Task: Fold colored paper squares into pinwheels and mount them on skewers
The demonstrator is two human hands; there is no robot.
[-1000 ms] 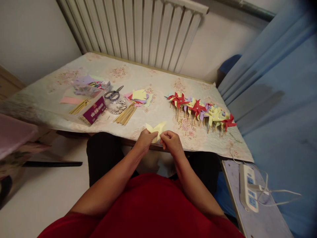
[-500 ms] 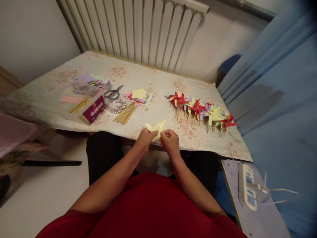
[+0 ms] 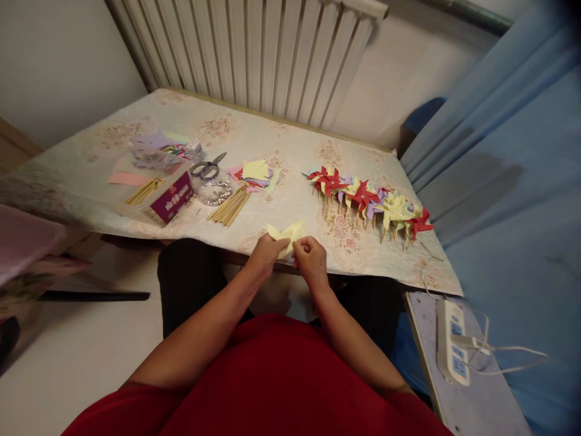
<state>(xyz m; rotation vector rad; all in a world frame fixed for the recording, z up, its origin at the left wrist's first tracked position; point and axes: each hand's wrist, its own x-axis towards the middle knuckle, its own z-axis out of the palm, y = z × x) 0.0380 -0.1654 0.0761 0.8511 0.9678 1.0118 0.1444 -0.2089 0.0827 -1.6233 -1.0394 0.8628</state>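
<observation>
Just above the table's front edge I hold a yellow paper pinwheel [image 3: 293,232], partly folded, its pointed corners sticking up. My left hand [image 3: 265,253] grips its left side, thumb lying on top of the paper. At its right edge, my right hand [image 3: 311,257] is closed in a pinch on the paper; whether a small pin is also between the fingertips is hidden. Beyond my hands lie a bundle of thin wooden sticks [image 3: 229,207] and a stack of cut coloured paper squares [image 3: 255,172].
Finished pinwheels [image 3: 363,197] on sticks stand in a row at the right. A round clear container [image 3: 213,192] of silvery pins, scissors [image 3: 209,166] and a purple-sided box [image 3: 170,200] with sticks sit at the left. A power strip [image 3: 454,342] lies on a side board.
Both hands stay at nearly the same place with the yellow pinwheel. My right hand has turned slightly at the paper's right edge. The camera view has shifted a little.
</observation>
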